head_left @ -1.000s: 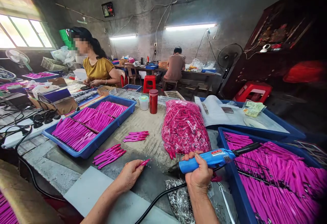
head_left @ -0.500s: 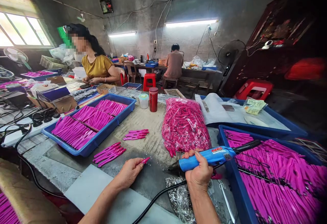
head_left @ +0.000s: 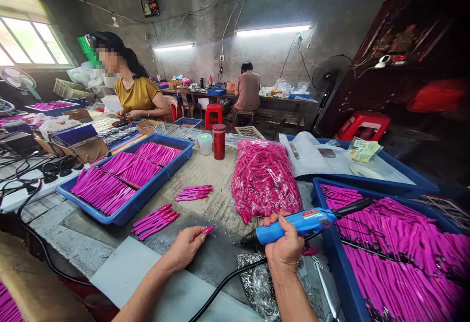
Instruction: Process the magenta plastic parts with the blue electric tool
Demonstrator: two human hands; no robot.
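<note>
My left hand (head_left: 188, 246) rests on the worktable and pinches a small pink plastic piece (head_left: 208, 230) whose tip pokes out to the right. My right hand (head_left: 284, 243) is wrapped round a blue corded electric screwdriver (head_left: 293, 226), its dark tip pointing left toward the pink piece, a short gap between them. Its black cord (head_left: 227, 285) runs down toward me. Two small piles of pink pieces (head_left: 156, 218) lie left of my left hand, and a clear bag full of pink parts (head_left: 264, 177) sits just behind the tool.
A blue tray of magenta pieces (head_left: 127, 177) stands at the left, another blue tray (head_left: 396, 253) at the right. A red canister (head_left: 219, 142) and small tub (head_left: 204, 144) stand behind. A person in a yellow top (head_left: 137, 94) sits at the left; another (head_left: 247, 92) sits at the far bench.
Both hands hold nearly the same pose; the view has shifted slightly, and the screwdriver tip has edged a little toward the pink piece.
</note>
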